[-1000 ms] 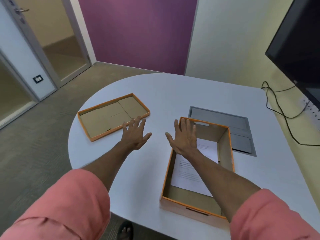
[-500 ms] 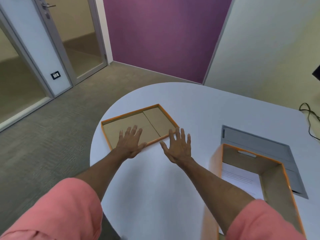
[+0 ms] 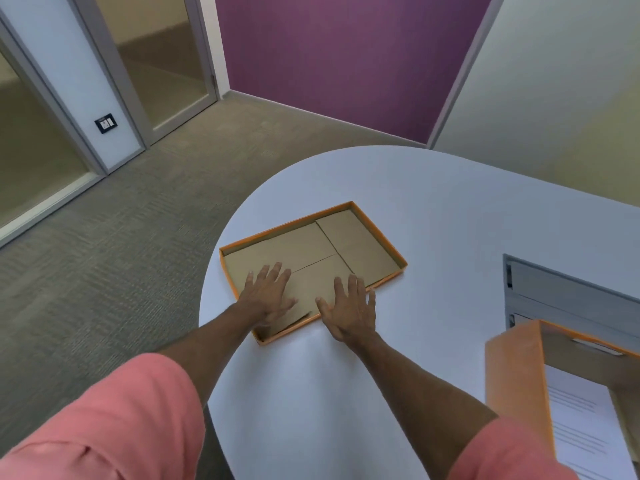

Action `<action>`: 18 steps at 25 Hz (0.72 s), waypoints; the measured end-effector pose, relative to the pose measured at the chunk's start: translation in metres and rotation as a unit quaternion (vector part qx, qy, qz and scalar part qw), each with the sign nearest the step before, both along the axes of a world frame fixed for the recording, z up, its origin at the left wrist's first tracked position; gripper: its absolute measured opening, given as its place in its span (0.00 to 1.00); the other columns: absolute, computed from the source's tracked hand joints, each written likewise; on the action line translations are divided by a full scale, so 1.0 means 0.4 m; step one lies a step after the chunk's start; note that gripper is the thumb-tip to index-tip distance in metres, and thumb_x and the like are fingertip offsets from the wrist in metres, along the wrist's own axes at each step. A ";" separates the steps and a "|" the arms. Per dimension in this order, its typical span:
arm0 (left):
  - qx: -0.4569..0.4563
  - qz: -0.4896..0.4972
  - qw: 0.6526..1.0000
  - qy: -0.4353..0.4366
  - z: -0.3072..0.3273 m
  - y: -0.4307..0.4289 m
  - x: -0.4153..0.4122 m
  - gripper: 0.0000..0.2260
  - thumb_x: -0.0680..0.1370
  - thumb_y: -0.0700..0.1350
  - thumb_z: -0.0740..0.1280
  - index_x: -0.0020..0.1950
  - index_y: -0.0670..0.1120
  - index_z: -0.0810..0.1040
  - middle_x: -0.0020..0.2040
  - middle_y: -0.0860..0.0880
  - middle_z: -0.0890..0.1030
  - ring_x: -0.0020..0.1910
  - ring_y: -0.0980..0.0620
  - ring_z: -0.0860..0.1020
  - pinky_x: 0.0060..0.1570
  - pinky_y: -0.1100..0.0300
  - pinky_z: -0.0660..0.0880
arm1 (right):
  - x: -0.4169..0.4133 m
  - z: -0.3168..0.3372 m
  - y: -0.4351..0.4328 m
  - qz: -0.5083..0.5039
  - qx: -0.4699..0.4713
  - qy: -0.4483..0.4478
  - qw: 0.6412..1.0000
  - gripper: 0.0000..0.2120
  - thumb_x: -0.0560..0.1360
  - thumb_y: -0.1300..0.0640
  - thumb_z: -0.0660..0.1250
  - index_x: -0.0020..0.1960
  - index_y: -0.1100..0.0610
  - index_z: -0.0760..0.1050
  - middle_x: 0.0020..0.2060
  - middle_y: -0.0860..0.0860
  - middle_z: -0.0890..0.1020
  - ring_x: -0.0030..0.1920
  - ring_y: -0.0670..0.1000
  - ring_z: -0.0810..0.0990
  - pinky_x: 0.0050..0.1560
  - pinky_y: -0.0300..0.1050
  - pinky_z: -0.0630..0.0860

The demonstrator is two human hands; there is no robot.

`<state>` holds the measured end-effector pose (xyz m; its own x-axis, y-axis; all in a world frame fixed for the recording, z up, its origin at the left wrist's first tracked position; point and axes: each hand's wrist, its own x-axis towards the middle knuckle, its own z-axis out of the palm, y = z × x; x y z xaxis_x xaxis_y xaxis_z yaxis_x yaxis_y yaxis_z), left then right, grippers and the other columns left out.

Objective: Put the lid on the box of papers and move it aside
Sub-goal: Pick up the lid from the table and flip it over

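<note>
Two bare hands spread flat over an upturned lid (image 3: 346, 244) on a white table (image 3: 433, 209), near its left edge. Left hand (image 3: 268, 297) inside the lid's near-left corner, fingers splayed wide, hiding part of the brown cardboard floor; possibly pressing down, though contact hard to confirm. Right hand (image 3: 349, 311) just beside it, fingers wide across the lid's near orange rim, gripping nothing. Well apart at the near right, an open box (image 3: 512, 382) cut off by the frame edge, blurred, with printed papers (image 3: 578, 427) partly showing inside. Behind the box, a grey panel (image 3: 561, 299) set in the table, its near part hidden. Pink sleeves (image 3: 114, 424) filling the near corners.
</note>
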<state>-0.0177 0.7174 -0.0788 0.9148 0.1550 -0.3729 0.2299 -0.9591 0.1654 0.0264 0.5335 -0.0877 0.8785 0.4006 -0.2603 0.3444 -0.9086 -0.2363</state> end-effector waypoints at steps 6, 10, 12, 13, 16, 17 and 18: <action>-0.053 -0.012 0.998 0.034 -0.093 -0.001 0.046 0.34 0.80 0.60 0.53 0.80 0.47 0.43 0.80 0.45 0.43 0.79 0.42 0.44 0.76 0.43 0.49 | 0.058 -0.079 0.051 0.035 -0.047 0.034 0.998 0.33 0.80 0.39 0.49 0.80 0.53 0.49 0.79 0.60 0.50 0.79 0.61 0.47 0.77 0.61 0.47; -0.065 -0.005 0.997 0.047 -0.124 -0.032 0.045 0.34 0.80 0.60 0.54 0.79 0.48 0.42 0.80 0.45 0.41 0.79 0.41 0.43 0.76 0.43 0.49 | 0.071 -0.115 0.036 0.051 -0.077 0.079 0.993 0.31 0.81 0.42 0.51 0.80 0.50 0.47 0.79 0.60 0.49 0.79 0.62 0.48 0.77 0.61 0.45; -0.056 -0.003 0.998 0.042 -0.130 -0.068 0.029 0.33 0.81 0.60 0.52 0.80 0.48 0.44 0.80 0.44 0.42 0.79 0.40 0.44 0.76 0.42 0.49 | 0.076 -0.121 0.007 0.070 -0.088 0.080 0.990 0.30 0.81 0.43 0.50 0.80 0.48 0.47 0.79 0.60 0.49 0.79 0.62 0.48 0.77 0.62 0.44; -0.047 0.001 0.998 0.034 -0.131 -0.091 0.017 0.32 0.81 0.60 0.51 0.80 0.48 0.45 0.80 0.44 0.42 0.79 0.40 0.45 0.76 0.43 0.50 | 0.080 -0.120 -0.015 0.085 -0.097 0.080 0.988 0.30 0.81 0.43 0.50 0.80 0.47 0.47 0.79 0.60 0.48 0.79 0.62 0.47 0.77 0.61 0.44; 0.003 -0.005 1.000 0.007 -0.136 -0.179 -0.027 0.32 0.80 0.62 0.50 0.79 0.48 0.48 0.80 0.43 0.46 0.77 0.39 0.51 0.73 0.43 0.56 | 0.099 -0.105 -0.100 0.139 -0.130 0.089 0.978 0.30 0.81 0.43 0.50 0.80 0.46 0.45 0.80 0.59 0.46 0.80 0.61 0.46 0.77 0.59 0.42; 0.027 -0.016 0.999 -0.002 -0.136 -0.212 -0.040 0.33 0.79 0.63 0.50 0.79 0.48 0.50 0.80 0.42 0.48 0.76 0.39 0.54 0.71 0.43 0.58 | 0.107 -0.098 -0.132 0.159 -0.145 0.089 0.972 0.30 0.81 0.43 0.50 0.80 0.45 0.45 0.80 0.58 0.46 0.80 0.60 0.46 0.77 0.59 0.42; 0.048 -0.029 0.998 -0.010 -0.136 -0.242 -0.050 0.33 0.79 0.63 0.50 0.79 0.47 0.51 0.79 0.40 0.51 0.74 0.38 0.57 0.69 0.43 0.59 | 0.115 -0.092 -0.162 0.180 -0.161 0.087 0.966 0.30 0.81 0.43 0.50 0.80 0.45 0.45 0.80 0.58 0.45 0.80 0.60 0.45 0.78 0.59 0.42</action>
